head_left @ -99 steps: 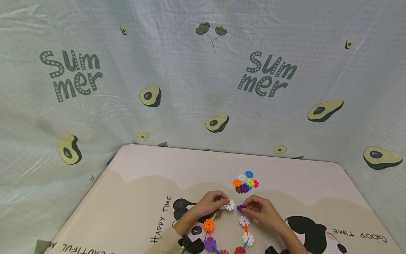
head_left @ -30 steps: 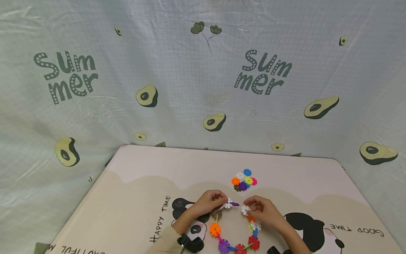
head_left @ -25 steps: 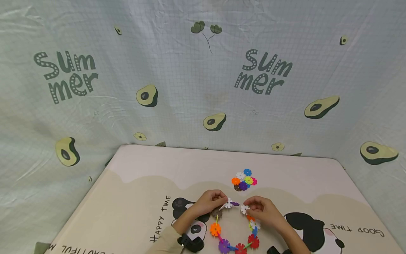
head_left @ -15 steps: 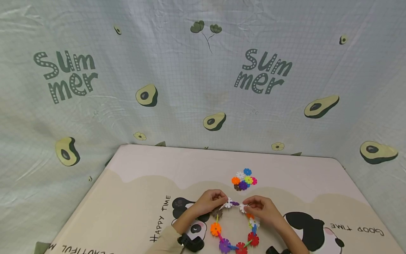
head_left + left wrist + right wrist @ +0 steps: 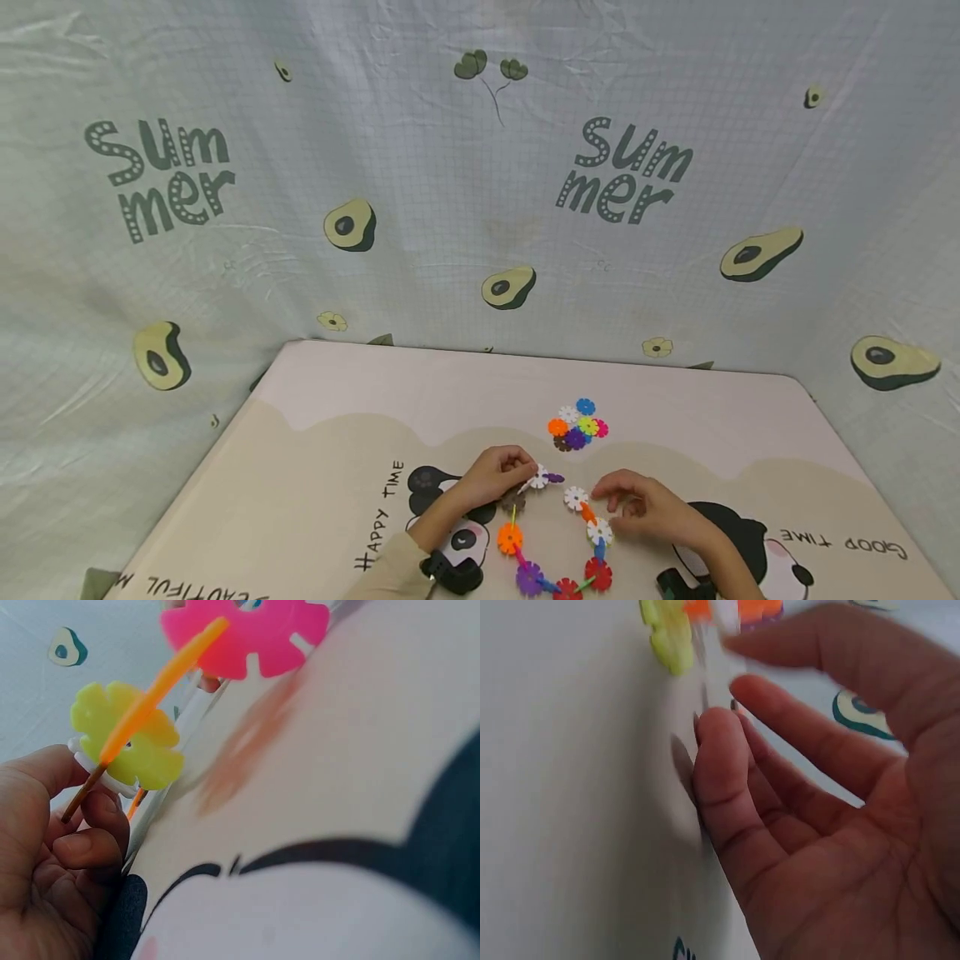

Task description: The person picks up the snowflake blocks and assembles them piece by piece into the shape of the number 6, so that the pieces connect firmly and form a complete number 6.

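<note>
Interlocking flower-shaped plastic discs form a nearly closed ring on the table. My left hand (image 5: 495, 477) pinches the ring's upper left end, by a white disc (image 5: 539, 477). From that disc a purple disc (image 5: 555, 478) sticks out to the right. A small gap parts it from the white disc (image 5: 576, 497) at the ring's other end. Just right of that end, my right hand (image 5: 651, 508) holds nothing, its fingers loosely bent. The left wrist view shows a yellow-green disc (image 5: 154, 754) by my fingers and a pink disc (image 5: 259, 637) beyond.
A small pile of loose discs (image 5: 577, 427) in mixed colours lies behind the ring. The table (image 5: 315, 475) has a panda-print cover. A pale curtain (image 5: 420, 167) with avocado prints hangs behind it.
The purple disc, earlier in my right fingers, now sits on the white disc by my left hand. My right hand brought the other white end near it, then let go and moved right.
</note>
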A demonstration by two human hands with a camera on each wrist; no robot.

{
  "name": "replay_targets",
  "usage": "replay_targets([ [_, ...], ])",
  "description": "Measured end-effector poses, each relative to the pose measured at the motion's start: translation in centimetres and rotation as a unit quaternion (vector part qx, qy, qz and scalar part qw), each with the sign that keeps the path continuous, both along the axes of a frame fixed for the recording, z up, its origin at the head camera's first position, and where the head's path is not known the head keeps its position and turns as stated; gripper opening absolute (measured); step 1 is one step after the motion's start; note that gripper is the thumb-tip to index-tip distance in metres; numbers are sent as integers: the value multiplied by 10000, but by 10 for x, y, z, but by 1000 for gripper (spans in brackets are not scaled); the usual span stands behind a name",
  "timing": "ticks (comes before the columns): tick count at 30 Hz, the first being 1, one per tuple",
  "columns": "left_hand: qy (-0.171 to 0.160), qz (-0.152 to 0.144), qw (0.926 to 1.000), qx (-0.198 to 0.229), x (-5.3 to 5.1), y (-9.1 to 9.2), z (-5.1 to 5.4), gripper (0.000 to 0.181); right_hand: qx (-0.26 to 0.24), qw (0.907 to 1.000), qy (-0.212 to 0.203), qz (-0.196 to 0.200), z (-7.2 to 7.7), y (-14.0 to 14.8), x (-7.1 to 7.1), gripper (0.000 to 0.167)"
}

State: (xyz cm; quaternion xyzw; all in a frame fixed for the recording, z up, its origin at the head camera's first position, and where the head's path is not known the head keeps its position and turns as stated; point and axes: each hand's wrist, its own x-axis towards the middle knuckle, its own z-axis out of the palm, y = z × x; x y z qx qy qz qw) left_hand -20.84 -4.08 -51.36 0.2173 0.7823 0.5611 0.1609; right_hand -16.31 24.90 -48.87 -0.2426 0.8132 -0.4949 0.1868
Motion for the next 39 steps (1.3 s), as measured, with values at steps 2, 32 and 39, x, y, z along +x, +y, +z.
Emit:
replay_targets([
  [2,-6,-6,10000,-14,0,0,0,20,13,9997,98,240,-1,3,2,33],
  [32,75,-71,9998,-167,0,0,2,21,-276,9914,-243,-1259,-5,-12,-8,25],
  [39,87,-65,9998,-182,0,1,1,21,-815,9828,-703,-1499,-5,-24,-10,34],
])
